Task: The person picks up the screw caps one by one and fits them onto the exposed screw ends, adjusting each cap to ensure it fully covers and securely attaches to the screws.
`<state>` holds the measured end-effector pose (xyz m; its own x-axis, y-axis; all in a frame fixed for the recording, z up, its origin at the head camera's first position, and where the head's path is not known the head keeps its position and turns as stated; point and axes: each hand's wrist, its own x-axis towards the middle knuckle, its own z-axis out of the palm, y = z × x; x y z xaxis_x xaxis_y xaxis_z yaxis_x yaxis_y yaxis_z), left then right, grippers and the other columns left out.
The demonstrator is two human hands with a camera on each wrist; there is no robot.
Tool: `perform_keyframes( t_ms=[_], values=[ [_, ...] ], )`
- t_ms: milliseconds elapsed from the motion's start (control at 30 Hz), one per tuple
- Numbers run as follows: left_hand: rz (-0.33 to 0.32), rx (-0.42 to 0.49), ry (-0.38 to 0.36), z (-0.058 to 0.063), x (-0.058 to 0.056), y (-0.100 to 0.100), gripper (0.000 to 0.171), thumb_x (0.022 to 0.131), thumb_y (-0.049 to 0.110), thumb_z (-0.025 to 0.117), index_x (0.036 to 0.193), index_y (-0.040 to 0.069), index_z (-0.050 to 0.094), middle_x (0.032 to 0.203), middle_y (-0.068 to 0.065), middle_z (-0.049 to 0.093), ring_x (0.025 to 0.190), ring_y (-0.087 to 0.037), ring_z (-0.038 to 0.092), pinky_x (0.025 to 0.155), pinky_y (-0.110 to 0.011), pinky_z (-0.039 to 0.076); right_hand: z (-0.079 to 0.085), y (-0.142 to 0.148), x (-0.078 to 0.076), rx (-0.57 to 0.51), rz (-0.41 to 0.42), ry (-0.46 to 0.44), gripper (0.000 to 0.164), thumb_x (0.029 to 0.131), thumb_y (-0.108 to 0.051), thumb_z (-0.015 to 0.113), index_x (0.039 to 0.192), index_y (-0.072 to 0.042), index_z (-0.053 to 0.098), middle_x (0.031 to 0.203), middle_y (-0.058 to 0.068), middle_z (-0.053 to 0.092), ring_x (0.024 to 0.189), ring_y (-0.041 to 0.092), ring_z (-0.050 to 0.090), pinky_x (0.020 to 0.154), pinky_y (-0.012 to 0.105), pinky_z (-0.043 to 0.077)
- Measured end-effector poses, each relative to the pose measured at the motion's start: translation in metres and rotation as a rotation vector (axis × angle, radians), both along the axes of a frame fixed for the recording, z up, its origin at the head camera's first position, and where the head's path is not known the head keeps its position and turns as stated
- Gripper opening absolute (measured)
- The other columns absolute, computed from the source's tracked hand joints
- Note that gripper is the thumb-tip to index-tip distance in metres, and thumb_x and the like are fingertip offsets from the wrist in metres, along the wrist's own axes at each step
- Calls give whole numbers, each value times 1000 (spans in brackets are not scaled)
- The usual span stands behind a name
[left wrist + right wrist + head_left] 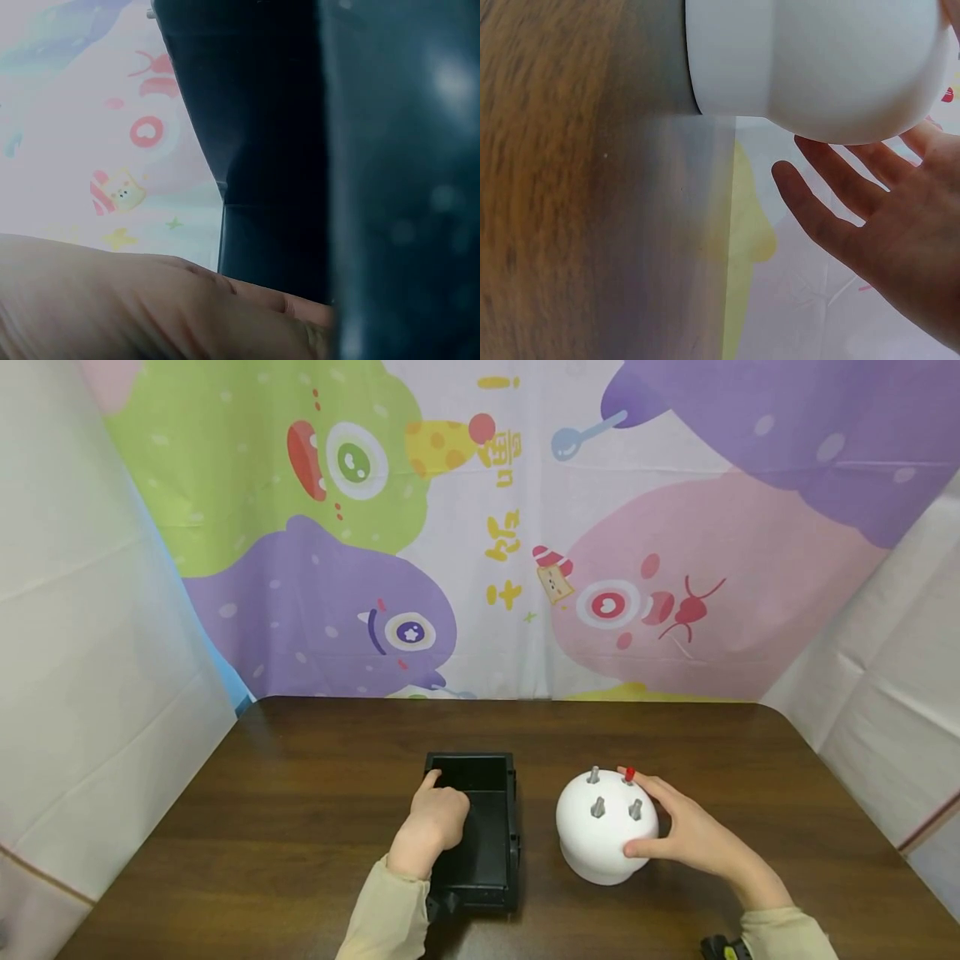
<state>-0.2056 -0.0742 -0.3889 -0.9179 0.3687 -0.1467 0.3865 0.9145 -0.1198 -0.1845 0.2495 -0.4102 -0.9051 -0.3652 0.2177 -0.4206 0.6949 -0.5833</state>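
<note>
In the head view my left hand reaches over the left wall of a black open-topped box, with most fingers curled inside and one finger lying along the far left corner. The box wall hides most of the fingers in the left wrist view. To its right stands a white rounded body with several metal posts on top, one with a red tip. My right hand holds its right side between thumb and forefinger; the other fingers spread loosely beside it.
Both things stand on a dark wood-grain table. A cartoon-printed curtain hangs behind its back edge, and pale cloth hangs at both sides. A black strap shows by the right sleeve.
</note>
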Motion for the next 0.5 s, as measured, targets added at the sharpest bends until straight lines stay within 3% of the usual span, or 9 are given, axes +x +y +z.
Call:
perform_keyframes(
  t_ms=[500],
  values=[
    [15, 16, -7, -2, -1, 1, 27, 78, 3, 64, 56, 17, 55, 46, 4, 48, 54, -12, 55, 107, -37, 21, -1, 1, 0, -4, 8, -2, 91, 63, -43, 79, 137, -12, 37, 128, 3, 48, 110, 16, 49, 89, 40, 41]
  ],
)
